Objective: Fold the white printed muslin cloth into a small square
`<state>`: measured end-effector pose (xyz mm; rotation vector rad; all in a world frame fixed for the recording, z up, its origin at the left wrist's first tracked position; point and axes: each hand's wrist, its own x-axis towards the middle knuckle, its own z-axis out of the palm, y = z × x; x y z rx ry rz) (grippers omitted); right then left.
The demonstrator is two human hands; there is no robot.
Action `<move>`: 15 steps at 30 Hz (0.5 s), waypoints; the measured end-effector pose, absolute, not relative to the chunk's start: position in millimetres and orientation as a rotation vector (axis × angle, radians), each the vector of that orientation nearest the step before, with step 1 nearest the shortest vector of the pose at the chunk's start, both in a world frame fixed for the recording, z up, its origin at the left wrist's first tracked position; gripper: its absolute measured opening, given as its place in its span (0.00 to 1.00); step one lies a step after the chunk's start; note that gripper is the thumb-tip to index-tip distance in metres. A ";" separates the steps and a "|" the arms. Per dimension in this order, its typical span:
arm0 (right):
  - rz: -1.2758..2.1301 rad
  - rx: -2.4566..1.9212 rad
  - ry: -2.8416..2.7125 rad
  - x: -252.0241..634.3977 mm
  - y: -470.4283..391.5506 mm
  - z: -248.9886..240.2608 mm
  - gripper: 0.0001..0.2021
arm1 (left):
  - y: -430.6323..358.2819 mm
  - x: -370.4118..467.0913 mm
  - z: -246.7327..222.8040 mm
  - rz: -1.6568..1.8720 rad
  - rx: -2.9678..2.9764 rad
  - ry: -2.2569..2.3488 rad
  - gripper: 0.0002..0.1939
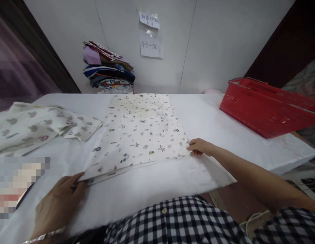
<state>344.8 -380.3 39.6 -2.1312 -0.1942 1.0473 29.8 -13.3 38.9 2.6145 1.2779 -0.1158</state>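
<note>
A white cloth with small printed plants and shapes [139, 132] lies spread on the white-covered table in front of me. My left hand [62, 200] pinches its near left corner, fingers closed on the edge. At the near right corner, my right hand [201, 147] grips the cloth between thumb and fingers. The near edge shows two layers slightly apart toward the left. The cloth's far end reaches the table's back edge.
Another white cloth with grey prints [40, 125] lies crumpled at the left. A red basket [266, 105] stands at the right. Folded clothes [109, 69] are stacked at the back by the wall, where paper signs [151, 45] hang.
</note>
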 end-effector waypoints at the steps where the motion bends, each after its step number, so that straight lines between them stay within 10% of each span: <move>1: 1.040 -2.133 -0.198 345.4 -380.6 40.7 0.08 | -13.8 30.1 38.8 -0.123 2.611 1.290 0.25; 15: 0.969 -1.949 -0.153 344.5 -376.5 52.4 0.10 | -11.0 26.9 26.0 -0.016 2.598 1.308 0.22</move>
